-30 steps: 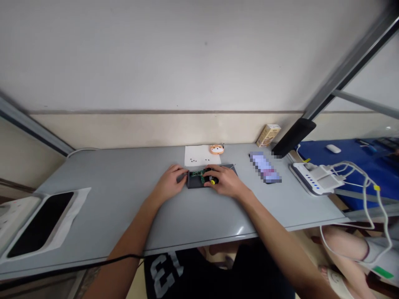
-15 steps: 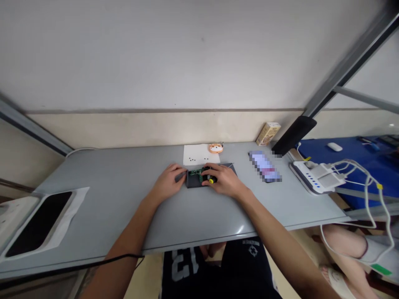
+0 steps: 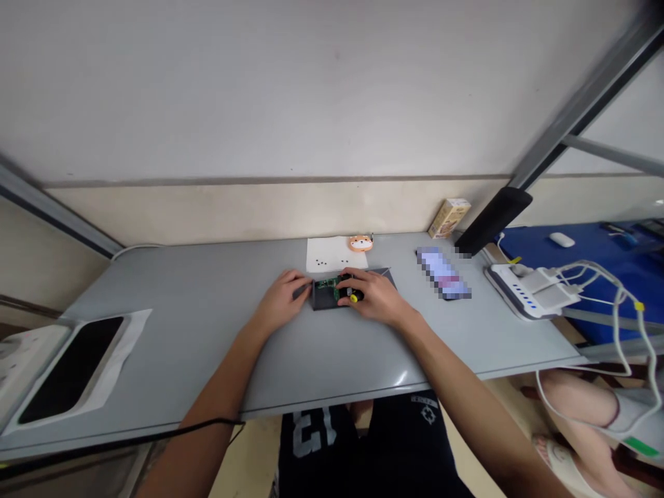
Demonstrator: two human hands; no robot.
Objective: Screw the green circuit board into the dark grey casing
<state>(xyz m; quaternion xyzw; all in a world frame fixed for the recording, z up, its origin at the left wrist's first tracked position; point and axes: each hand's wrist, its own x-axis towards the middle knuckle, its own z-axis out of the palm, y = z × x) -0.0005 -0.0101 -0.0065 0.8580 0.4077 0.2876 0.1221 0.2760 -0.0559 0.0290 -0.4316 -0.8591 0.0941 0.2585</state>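
Observation:
A small dark device [image 3: 326, 299] with an exposed green circuit board [image 3: 326, 283] lies on the grey table [image 3: 207, 325]. My left hand [image 3: 283, 301] rests against the device's left end, fingers touching it. My right hand [image 3: 374, 296] is closed around a small tool with a yellow tip [image 3: 353, 298], held over the board's right side. Just behind lies a white paper sheet [image 3: 335, 254] with several tiny dark screws on it.
An orange animal-shaped item [image 3: 360, 243] sits at the paper's far corner. A phone [image 3: 445, 274], a small carton [image 3: 448, 216] and a white power strip with cables [image 3: 529, 296] lie to the right. A black tablet on white wrapping [image 3: 70, 370] is at the left edge.
Both hands stay on the device almost unmoved; the view has shifted slightly as my head moved.

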